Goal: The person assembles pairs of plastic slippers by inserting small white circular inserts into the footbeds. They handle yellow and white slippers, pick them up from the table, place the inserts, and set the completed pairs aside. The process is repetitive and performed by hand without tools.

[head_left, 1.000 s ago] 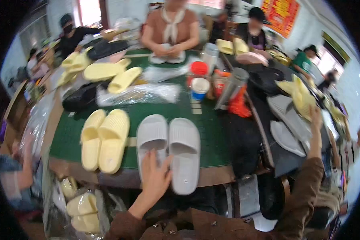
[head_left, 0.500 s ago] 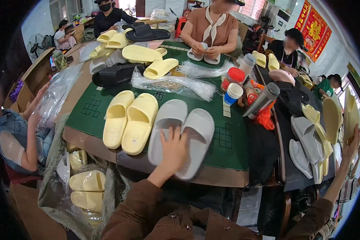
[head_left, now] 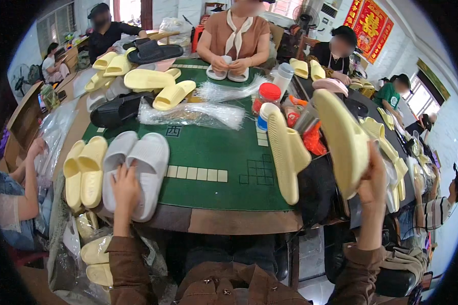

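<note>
My left hand (head_left: 125, 189) lies with spread fingers on a pair of light grey slide sandals (head_left: 150, 175) at the left front of the table. Against their left side sits a pair of pale yellow slides (head_left: 92, 170), toes away from me. At the right, my right hand (head_left: 372, 175) grips a raised pale yellow slide (head_left: 342, 145); most of its fingers are hidden behind the slide. A second yellow slide (head_left: 285, 157) is up on edge beside it, strap towards the first. How that one is held cannot be seen.
Yellow and black slides (head_left: 147, 79), clear plastic bags (head_left: 193, 113), a red-lidded jar (head_left: 268, 95) and a white cup (head_left: 267, 116) stand on the green mat (head_left: 208, 190). A sack (head_left: 63, 254) holds bagged slides at lower left. Several other people sit around.
My left hand has slid the grey and yellow pairs left across the mat. My right hand has brought two yellow slides from the right-hand table towards this one. The view has turned right.
</note>
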Action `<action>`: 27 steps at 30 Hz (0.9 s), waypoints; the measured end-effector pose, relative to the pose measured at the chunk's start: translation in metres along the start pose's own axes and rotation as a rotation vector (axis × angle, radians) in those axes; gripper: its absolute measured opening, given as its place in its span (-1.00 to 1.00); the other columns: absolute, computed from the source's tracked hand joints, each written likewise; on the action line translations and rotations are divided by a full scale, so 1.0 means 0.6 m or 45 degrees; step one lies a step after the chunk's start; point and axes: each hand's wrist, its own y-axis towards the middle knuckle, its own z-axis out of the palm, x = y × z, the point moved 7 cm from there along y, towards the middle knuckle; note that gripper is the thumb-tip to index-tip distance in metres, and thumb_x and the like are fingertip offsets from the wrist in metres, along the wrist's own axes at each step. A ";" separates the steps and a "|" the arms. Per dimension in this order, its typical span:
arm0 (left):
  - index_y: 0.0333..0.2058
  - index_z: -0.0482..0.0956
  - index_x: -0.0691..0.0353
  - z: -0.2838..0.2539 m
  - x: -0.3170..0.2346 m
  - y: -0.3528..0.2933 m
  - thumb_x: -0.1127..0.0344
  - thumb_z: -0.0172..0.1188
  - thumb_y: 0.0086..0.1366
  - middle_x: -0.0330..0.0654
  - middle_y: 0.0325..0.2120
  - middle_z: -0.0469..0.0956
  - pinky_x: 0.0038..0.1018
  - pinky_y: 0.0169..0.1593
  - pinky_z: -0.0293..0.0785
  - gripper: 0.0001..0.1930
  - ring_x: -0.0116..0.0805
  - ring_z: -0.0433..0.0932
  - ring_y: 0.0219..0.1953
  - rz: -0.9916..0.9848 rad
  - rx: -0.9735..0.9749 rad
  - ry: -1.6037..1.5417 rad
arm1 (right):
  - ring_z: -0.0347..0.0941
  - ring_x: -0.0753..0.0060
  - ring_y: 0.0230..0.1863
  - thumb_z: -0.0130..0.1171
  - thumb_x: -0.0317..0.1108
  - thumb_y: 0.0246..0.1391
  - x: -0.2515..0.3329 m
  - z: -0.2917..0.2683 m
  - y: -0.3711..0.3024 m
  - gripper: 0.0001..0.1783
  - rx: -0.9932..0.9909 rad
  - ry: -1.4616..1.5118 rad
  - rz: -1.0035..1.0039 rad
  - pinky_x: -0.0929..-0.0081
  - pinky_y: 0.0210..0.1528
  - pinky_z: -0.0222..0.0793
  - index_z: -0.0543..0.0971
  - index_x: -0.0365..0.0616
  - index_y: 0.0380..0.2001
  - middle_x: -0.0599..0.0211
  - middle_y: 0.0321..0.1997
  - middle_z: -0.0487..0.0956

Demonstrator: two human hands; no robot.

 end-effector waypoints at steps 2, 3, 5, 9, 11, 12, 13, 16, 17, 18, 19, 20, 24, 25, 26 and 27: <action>0.14 0.39 0.06 0.003 0.038 0.008 0.36 0.03 0.21 0.03 0.10 0.36 0.10 0.25 0.05 -0.53 0.02 0.27 0.20 -0.011 -0.089 0.056 | 0.55 0.42 -0.10 0.14 -0.17 0.18 -0.044 0.051 -0.021 -0.61 0.100 0.032 0.099 0.49 -0.07 0.49 0.48 -0.22 -0.04 0.25 -0.08 0.58; 0.14 0.39 0.06 -0.002 0.037 0.007 0.37 0.05 0.21 0.04 0.07 0.37 0.07 0.22 0.09 -0.52 0.03 0.29 0.17 -0.032 -0.116 0.038 | 0.53 0.44 -0.09 0.10 -0.22 0.20 -0.076 0.051 -0.012 -0.65 0.136 0.078 0.091 0.50 -0.04 0.47 0.46 -0.21 -0.04 0.27 -0.09 0.56; 0.15 0.39 0.06 -0.021 0.041 -0.001 0.39 0.08 0.20 0.08 0.01 0.39 -0.01 0.17 0.18 -0.51 0.06 0.33 0.11 -0.080 -0.164 0.013 | 0.50 0.45 -0.08 0.06 -0.31 0.21 -0.105 0.130 -0.052 -0.64 0.345 0.168 0.111 0.44 -0.04 0.47 0.35 -0.20 0.03 0.29 -0.05 0.51; 0.13 0.38 0.17 -0.090 -0.031 -0.037 0.40 0.11 0.21 0.13 -0.09 0.38 -0.15 0.07 0.28 -0.53 0.12 0.36 0.00 -0.169 -0.410 -0.146 | 0.44 0.58 -0.10 0.06 -0.27 0.24 -0.243 0.207 -0.096 -0.68 0.509 0.244 0.286 0.56 -0.02 0.39 0.36 -0.21 -0.04 0.32 -0.14 0.50; 0.13 0.37 0.23 -0.102 -0.095 -0.041 0.38 0.09 0.24 0.14 -0.04 0.36 -0.16 0.11 0.26 -0.55 0.13 0.35 0.03 -0.035 -0.381 -0.444 | 0.41 0.61 -0.22 0.08 -0.31 0.23 -0.338 0.207 -0.094 -0.61 0.523 -0.393 0.309 0.56 -0.19 0.39 0.33 -0.19 0.07 0.38 -0.09 0.46; 0.12 0.37 0.26 -0.105 -0.129 -0.041 0.38 0.08 0.25 0.14 -0.02 0.35 -0.16 0.13 0.24 -0.55 0.13 0.34 0.04 0.032 -0.365 -0.598 | 0.37 0.61 -0.20 0.08 -0.26 0.23 -0.349 0.229 -0.100 -0.56 0.537 -0.171 0.059 0.59 -0.18 0.33 0.31 -0.21 0.10 0.39 -0.11 0.45; 0.13 0.34 0.29 -0.092 -0.157 -0.041 0.36 0.06 0.28 0.15 0.01 0.34 -0.17 0.16 0.22 -0.56 0.12 0.32 0.08 0.094 -0.276 -0.723 | 0.37 0.55 -0.07 0.07 -0.23 0.24 -0.388 0.236 -0.111 -0.53 0.585 -0.202 0.390 0.55 -0.05 0.31 0.31 -0.24 0.13 0.33 -0.04 0.46; 0.17 0.29 0.33 -0.074 -0.245 -0.043 0.30 0.01 0.35 0.17 0.09 0.29 -0.21 0.24 0.15 -0.55 0.09 0.27 0.17 0.169 -0.030 -0.971 | 0.45 0.35 -0.05 0.08 -0.18 0.23 -0.451 0.245 -0.108 -0.50 0.837 -0.263 0.185 0.40 -0.02 0.40 0.32 -0.30 0.10 0.14 0.00 0.48; 0.20 0.25 0.34 -0.063 -0.253 -0.048 0.28 0.00 0.36 0.17 0.10 0.29 -0.21 0.24 0.15 -0.52 0.09 0.25 0.19 0.150 0.044 -1.016 | 0.47 0.37 -0.05 0.09 -0.21 0.22 -0.439 0.244 -0.113 -0.58 0.840 -0.411 0.114 0.38 -0.03 0.42 0.41 -0.27 0.04 0.18 -0.02 0.52; 0.23 0.20 0.33 -0.053 -0.258 -0.053 0.28 0.01 0.36 0.17 0.13 0.26 -0.20 0.25 0.14 -0.49 0.10 0.23 0.21 0.158 0.067 -1.054 | 0.49 0.36 -0.06 0.10 -0.22 0.21 -0.425 0.238 -0.109 -0.61 0.851 -0.509 0.078 0.37 -0.04 0.42 0.44 -0.25 0.00 0.19 -0.03 0.53; 0.24 0.17 0.33 -0.048 -0.267 -0.054 0.25 0.04 0.34 0.19 0.14 0.24 -0.19 0.25 0.14 -0.45 0.12 0.22 0.21 0.189 0.062 -1.048 | 0.50 0.35 -0.07 0.11 -0.23 0.20 -0.405 0.225 -0.094 -0.65 0.853 -0.619 0.037 0.37 -0.05 0.42 0.47 -0.23 -0.04 0.20 -0.03 0.53; 0.25 0.15 0.33 -0.044 -0.278 -0.055 0.22 0.08 0.32 0.21 0.16 0.22 -0.18 0.25 0.14 -0.40 0.14 0.21 0.22 0.218 0.060 -1.047 | 0.51 0.34 -0.07 0.12 -0.24 0.18 -0.390 0.209 -0.075 -0.68 0.854 -0.733 -0.002 0.36 -0.06 0.42 0.51 -0.21 -0.07 0.20 -0.03 0.54; 0.27 0.11 0.31 -0.024 -0.341 -0.047 0.13 0.20 0.21 0.29 0.18 0.15 -0.10 0.26 0.12 -0.26 0.24 0.15 0.24 0.226 0.076 -0.874 | 0.52 0.11 -0.16 0.19 -0.27 0.05 -0.337 0.141 0.047 -0.69 0.435 -1.194 -0.579 0.28 -0.15 0.44 0.54 -0.11 -0.12 0.15 -0.15 0.53; 0.27 0.11 0.30 -0.020 -0.356 -0.044 0.12 0.23 0.18 0.31 0.18 0.14 -0.08 0.26 0.12 -0.23 0.26 0.13 0.24 0.274 0.060 -0.769 | 0.52 0.10 -0.17 0.20 -0.24 0.04 -0.347 0.134 0.065 -0.67 0.413 -1.271 -0.545 0.25 -0.16 0.44 0.54 -0.10 -0.11 0.15 -0.17 0.52; 0.27 0.11 0.30 -0.017 -0.367 -0.039 0.10 0.26 0.16 0.32 0.19 0.13 -0.06 0.26 0.11 -0.21 0.29 0.11 0.25 0.320 0.036 -0.665 | 0.52 0.08 -0.18 0.20 -0.21 0.03 -0.354 0.133 0.081 -0.65 0.392 -1.348 -0.518 0.22 -0.16 0.44 0.54 -0.09 -0.11 0.15 -0.19 0.52; 0.28 0.09 0.28 -0.005 -0.371 -0.036 0.18 0.26 0.13 0.33 0.20 0.10 -0.02 0.27 0.10 -0.20 0.33 0.08 0.25 0.323 0.079 -0.637 | 0.53 0.06 -0.19 0.21 -0.18 0.02 -0.362 0.132 0.094 -0.63 0.368 -1.424 -0.491 0.19 -0.16 0.45 0.54 -0.08 -0.10 0.15 -0.20 0.51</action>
